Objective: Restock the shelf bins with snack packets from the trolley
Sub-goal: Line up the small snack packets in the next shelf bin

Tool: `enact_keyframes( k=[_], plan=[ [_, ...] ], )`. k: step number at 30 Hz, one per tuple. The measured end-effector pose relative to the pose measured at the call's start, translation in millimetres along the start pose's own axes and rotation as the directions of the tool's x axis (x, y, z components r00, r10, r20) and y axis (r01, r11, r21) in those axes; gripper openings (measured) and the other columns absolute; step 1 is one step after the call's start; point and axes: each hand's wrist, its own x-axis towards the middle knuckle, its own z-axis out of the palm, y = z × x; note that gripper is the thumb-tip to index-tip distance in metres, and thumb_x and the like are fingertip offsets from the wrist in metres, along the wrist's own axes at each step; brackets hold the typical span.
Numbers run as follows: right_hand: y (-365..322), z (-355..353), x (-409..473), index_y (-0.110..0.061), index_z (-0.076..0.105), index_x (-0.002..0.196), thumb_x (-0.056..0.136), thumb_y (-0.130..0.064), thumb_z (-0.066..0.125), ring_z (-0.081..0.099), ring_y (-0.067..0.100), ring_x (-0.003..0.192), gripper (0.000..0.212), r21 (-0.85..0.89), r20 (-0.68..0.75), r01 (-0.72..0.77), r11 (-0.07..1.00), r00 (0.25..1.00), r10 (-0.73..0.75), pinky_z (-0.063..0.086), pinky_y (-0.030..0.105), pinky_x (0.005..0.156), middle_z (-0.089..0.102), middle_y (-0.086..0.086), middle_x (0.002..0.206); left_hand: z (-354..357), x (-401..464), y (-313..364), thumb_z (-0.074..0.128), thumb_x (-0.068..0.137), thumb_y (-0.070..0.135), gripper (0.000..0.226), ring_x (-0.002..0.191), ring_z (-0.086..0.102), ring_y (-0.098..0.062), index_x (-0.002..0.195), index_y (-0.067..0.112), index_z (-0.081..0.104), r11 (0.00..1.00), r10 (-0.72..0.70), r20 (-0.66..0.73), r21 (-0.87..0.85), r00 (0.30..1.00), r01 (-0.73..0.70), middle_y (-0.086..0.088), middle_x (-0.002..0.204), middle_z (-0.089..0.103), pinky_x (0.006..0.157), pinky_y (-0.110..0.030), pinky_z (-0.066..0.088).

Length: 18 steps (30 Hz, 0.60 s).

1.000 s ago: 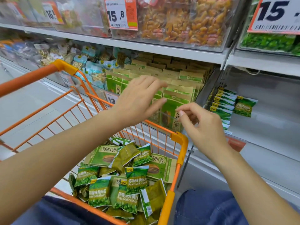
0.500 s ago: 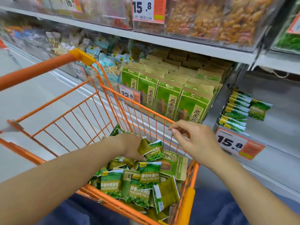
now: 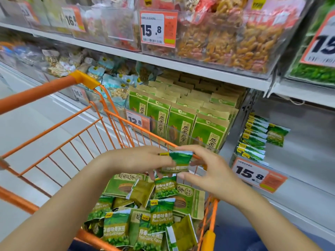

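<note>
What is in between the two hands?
In the head view, a small green pea packet sits between the left hand and the right hand. Both hands hold it above the orange trolley.

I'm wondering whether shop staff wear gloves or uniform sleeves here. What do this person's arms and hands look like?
Both arms are bare to the frame's edge, with no sleeves in view. The left hand and right hand wear no gloves, rings, watch or bracelets. Fingernails are short and unpainted.

Green garlic-pea packet (image 3: pixel 178 161) held above orange trolley (image 3: pixel 54 109); more packets (image 3: pixel 145 220) heaped inside; few in shelf bin (image 3: pixel 253 140).
</note>
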Motion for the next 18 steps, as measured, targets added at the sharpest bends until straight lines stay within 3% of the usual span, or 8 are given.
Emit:
enact_keyframes(
  k=[3, 6, 7, 10, 14, 16, 18],
  plan=[
    [-5, -9, 3, -0.024, 0.061, 0.106, 0.077, -0.005, 0.076, 0.065, 0.003, 0.089, 0.038, 0.315, -0.102, -0.057, 0.947, 0.99, 0.093, 0.054, 0.027, 0.074, 0.069, -0.012, 0.094, 8, 4, 17, 0.056, 0.094, 0.039, 0.03, 0.071, 0.067, -0.013, 0.103, 0.012, 0.065, 0.99, 0.105, -0.095, -0.087, 0.99, -0.113, -0.003, 0.084, 0.069, 0.067, -0.025, 0.055],
    [-3, -28, 2, -0.018, 0.062, 0.103, 0.065, -0.014, 0.084, 0.063, 0.016, 0.076, 0.044, 0.503, -0.172, -0.135, 0.854, 0.952, 0.252, 0.05, 0.026, 0.064, 0.061, 0.03, 0.087, 14, 11, 29, 0.061, 0.091, 0.026, 0.03, 0.061, 0.063, -0.013, 0.105, -0.001, 0.059, 0.952, 0.105, -0.24, -0.256, 0.965, -0.167, -0.007, 0.07, 0.067, 0.056, -0.021, 0.052],
    [-1, -34, 1, -0.018, 0.063, 0.104, 0.064, -0.016, 0.084, 0.061, 0.017, 0.074, 0.044, 0.536, -0.171, -0.163, 0.828, 0.94, 0.296, 0.048, 0.026, 0.063, 0.053, 0.034, 0.083, 16, 14, 33, 0.062, 0.09, 0.022, 0.029, 0.059, 0.062, -0.012, 0.106, -0.002, 0.057, 0.94, 0.117, -0.281, -0.278, 0.953, -0.198, -0.009, 0.07, 0.065, 0.054, -0.02, 0.05],
    [0, -48, -8, -0.022, 0.07, 0.099, 0.066, -0.019, 0.078, 0.061, 0.019, 0.082, 0.035, 0.619, -0.135, -0.217, 0.755, 0.918, 0.374, 0.047, 0.032, 0.069, 0.054, 0.028, 0.087, 24, 22, 49, 0.062, 0.09, 0.018, 0.024, 0.058, 0.06, -0.006, 0.108, 0.005, 0.054, 0.921, 0.148, -0.335, -0.297, 0.93, -0.253, -0.013, 0.074, 0.064, 0.05, -0.015, 0.046],
    [-6, -63, -21, -0.015, 0.066, 0.095, 0.07, -0.024, 0.068, 0.065, 0.018, 0.085, 0.027, 0.698, -0.14, -0.217, 0.682, 0.893, 0.428, 0.054, 0.028, 0.065, 0.071, 0.006, 0.096, 34, 35, 69, 0.064, 0.089, 0.018, 0.026, 0.06, 0.062, -0.006, 0.109, 0.014, 0.048, 0.887, 0.168, -0.366, -0.349, 0.915, -0.302, -0.011, 0.075, 0.066, 0.052, -0.018, 0.05],
    [-6, -74, -28, -0.015, 0.068, 0.094, 0.075, -0.024, 0.069, 0.065, 0.017, 0.085, 0.021, 0.655, -0.198, -0.223, 0.722, 0.871, 0.45, 0.052, 0.032, 0.072, 0.072, 0.006, 0.096, 40, 44, 78, 0.064, 0.088, 0.021, 0.024, 0.068, 0.064, -0.01, 0.108, 0.016, 0.051, 0.894, 0.181, -0.38, -0.321, 0.907, -0.313, -0.01, 0.078, 0.068, 0.062, -0.029, 0.054],
    [-3, -92, -38, -0.016, 0.07, 0.094, 0.078, -0.019, 0.073, 0.064, 0.015, 0.084, 0.016, 0.557, -0.313, -0.229, 0.799, 0.832, 0.457, 0.051, 0.033, 0.077, 0.071, 0.005, 0.093, 48, 56, 83, 0.062, 0.091, 0.029, 0.019, 0.084, 0.064, -0.011, 0.107, 0.019, 0.059, 0.932, 0.244, -0.451, -0.137, 0.858, -0.337, -0.006, 0.091, 0.07, 0.078, -0.037, 0.053]
  ],
)
